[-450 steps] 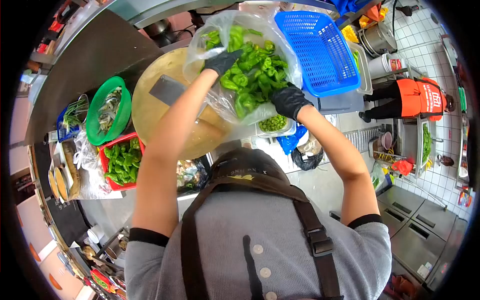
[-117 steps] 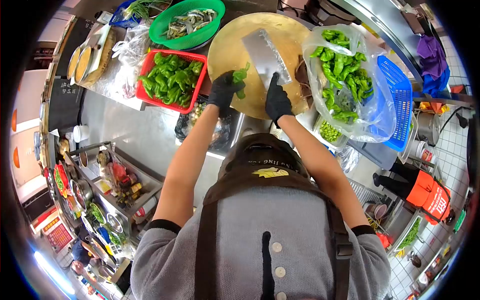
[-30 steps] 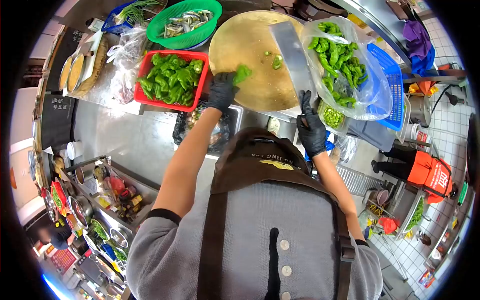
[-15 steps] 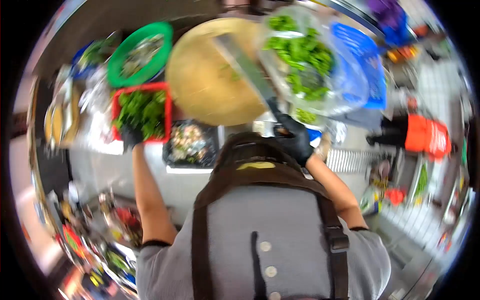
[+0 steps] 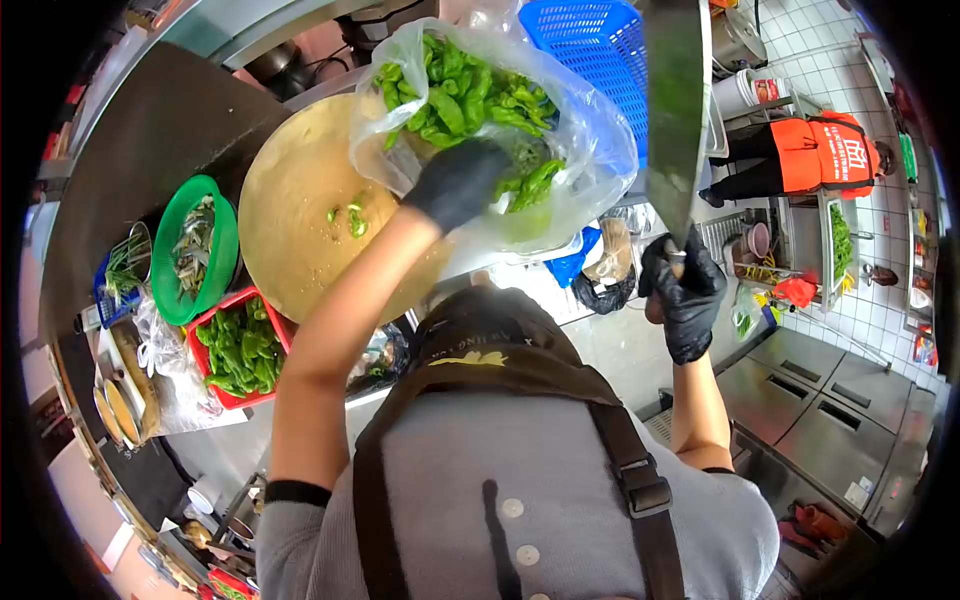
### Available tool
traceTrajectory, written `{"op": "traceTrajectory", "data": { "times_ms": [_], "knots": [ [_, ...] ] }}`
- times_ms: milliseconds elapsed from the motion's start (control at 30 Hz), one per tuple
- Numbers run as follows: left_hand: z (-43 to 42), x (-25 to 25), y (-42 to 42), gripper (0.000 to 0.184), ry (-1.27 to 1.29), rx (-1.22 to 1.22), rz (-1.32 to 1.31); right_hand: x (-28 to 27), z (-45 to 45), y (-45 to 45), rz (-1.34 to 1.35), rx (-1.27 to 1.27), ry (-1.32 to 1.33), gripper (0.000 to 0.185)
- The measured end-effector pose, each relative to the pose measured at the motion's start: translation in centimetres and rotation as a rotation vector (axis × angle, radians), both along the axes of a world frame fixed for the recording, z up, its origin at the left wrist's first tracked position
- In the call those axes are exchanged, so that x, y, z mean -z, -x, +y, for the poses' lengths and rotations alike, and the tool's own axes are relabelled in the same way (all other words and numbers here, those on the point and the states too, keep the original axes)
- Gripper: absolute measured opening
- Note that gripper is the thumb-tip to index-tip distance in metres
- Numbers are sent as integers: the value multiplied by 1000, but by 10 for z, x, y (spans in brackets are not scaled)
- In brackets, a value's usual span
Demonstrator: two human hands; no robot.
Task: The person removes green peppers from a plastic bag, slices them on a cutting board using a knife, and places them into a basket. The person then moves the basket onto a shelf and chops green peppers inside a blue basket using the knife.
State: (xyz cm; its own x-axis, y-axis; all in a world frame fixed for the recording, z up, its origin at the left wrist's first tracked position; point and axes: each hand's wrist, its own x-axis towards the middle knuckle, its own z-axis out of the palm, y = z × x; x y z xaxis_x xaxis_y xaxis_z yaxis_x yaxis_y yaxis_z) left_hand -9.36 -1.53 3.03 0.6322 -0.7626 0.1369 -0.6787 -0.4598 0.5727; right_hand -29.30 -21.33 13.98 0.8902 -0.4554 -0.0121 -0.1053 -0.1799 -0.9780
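My left hand (image 5: 460, 185), in a black glove, reaches into a clear plastic bag (image 5: 600, 130) of green peppers (image 5: 455, 95). Its fingers are blurred and partly hidden among the peppers and plastic. Wrapped round the handle of a wide-bladed cleaver (image 5: 678, 120) is my right hand (image 5: 685, 295), also gloved. The blade points away from me, held to the right of the bag. A round wooden chopping board (image 5: 290, 215) lies left of the bag and partly under it, with a few pepper bits (image 5: 355, 220) on it.
Left of the board are a red basket (image 5: 283, 325) of green peppers and a green colander (image 5: 228, 255) with small silvery food. A blue basket (image 5: 590, 40) stands behind the bag. At the right, a person in an orange top (image 5: 825, 155) is by a counter.
My left hand has gone from the red basket to the bag of peppers. My right hand has swung the cleaver from over the board to the right. The view has shifted too.
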Motion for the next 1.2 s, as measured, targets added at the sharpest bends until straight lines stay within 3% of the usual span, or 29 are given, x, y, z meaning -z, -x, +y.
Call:
{"op": "traceTrajectory", "data": {
  "times_ms": [100,200,267,300,333,433,467,567,667,767,800,867,900,933,967,1033,1133,1200],
  "knots": [
    [-71,50,-50,24,-340,135,-118,-7,-9,5,5,93,33,21],
    [-100,138,-90,25,-214,50,-666,-5,-24,17,26,81,54,34],
    [-110,146,-110,27,-316,83,-505,-1,-30,24,62,108,81,32],
    [-112,148,-113,29,-369,100,-422,2,-33,26,71,126,82,33],
    [-109,137,-107,38,-136,-35,-165,4,-35,28,80,144,82,34],
    [-88,61,-63,41,-169,105,-611,7,-39,28,104,181,59,37],
    [-93,65,-47,40,-293,83,-471,6,-39,24,105,177,42,38],
    [-105,90,-18,39,-439,81,267,3,-39,11,72,159,-4,40],
    [-100,95,-9,32,-393,52,411,7,-45,6,34,106,22,41],
    [-90,124,-12,29,-92,248,297,10,-45,3,41,68,50,47],
    [-84,93,-19,28,-200,139,227,11,-47,1,33,36,27,50],
    [-75,62,-50,25,-114,-59,-117,15,-44,0,9,12,-25,54],
    [-72,86,-69,35,-156,-185,-386,16,-42,1,-2,16,-51,56],
    [-65,77,-75,52,-140,-273,-524,17,-40,1,-14,20,-74,59],
    [-66,68,-85,62,-300,-303,-312,17,-39,2,6,13,-44,59],
    [-66,88,-97,65,-206,-218,-323,17,-39,4,45,-1,14,62],
    [-67,90,-78,50,42,-169,-327,20,-41,7,19,-8,-6,61],
    [-57,71,-53,47,16,229,-90,20,-40,6,38,-5,24,61]
  ]
}}
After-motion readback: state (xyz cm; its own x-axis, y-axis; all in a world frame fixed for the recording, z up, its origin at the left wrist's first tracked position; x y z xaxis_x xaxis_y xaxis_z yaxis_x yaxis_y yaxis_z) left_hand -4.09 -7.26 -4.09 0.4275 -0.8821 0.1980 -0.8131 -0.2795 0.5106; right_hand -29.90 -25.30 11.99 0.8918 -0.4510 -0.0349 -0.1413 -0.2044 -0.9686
